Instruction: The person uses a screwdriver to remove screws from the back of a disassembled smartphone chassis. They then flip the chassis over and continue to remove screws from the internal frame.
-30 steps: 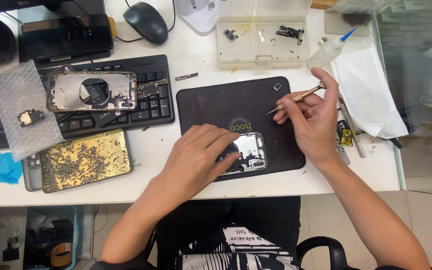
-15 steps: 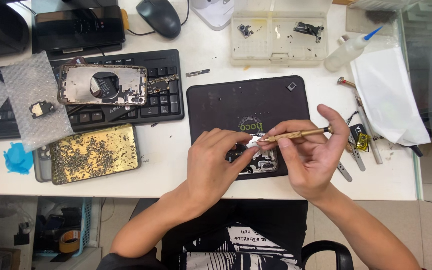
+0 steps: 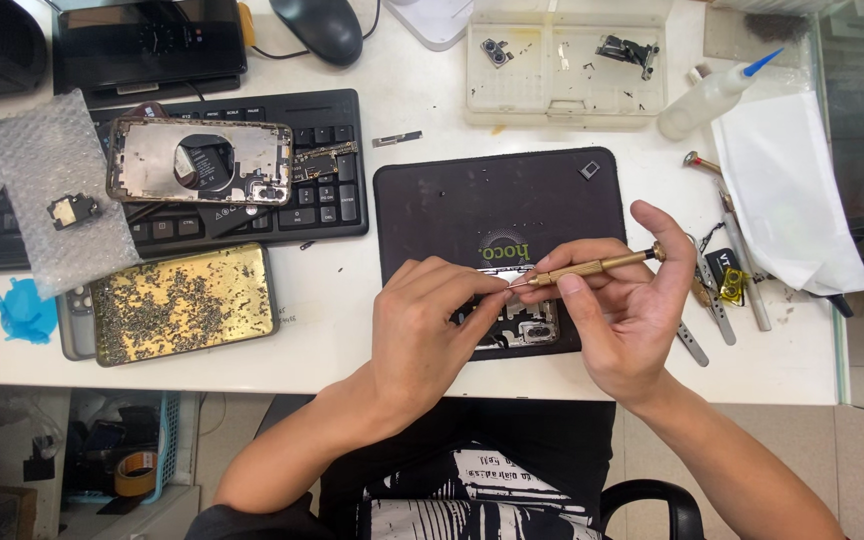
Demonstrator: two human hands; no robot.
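The right hand (image 3: 624, 310) is closed around a brass screwdriver (image 3: 592, 267), thumb and fingers pinching the shaft while the forefinger curls over the end cap. The tip points toward the left hand (image 3: 422, 335), meeting its fingertips (image 3: 487, 285).

The left hand is closed, fingertips drawn together at the tip. Whether they pinch a screw cannot be told; anything there is too small to see. Directly below both hands, a phone frame (image 3: 517, 330) lies on the black mat (image 3: 492, 200), partly covered by the left fingers.

For good execution of this step:
- Keep both wrists low over the mat so a dropped part lands on it.
- Seat the tip squarely before turning.
- Hold the shaft steady; rotate with thumb and fingers only.

Tweezers (image 3: 717, 300) lie just beyond the right thumb. A gold tray of screws (image 3: 182, 315) sits well outside the left forearm.
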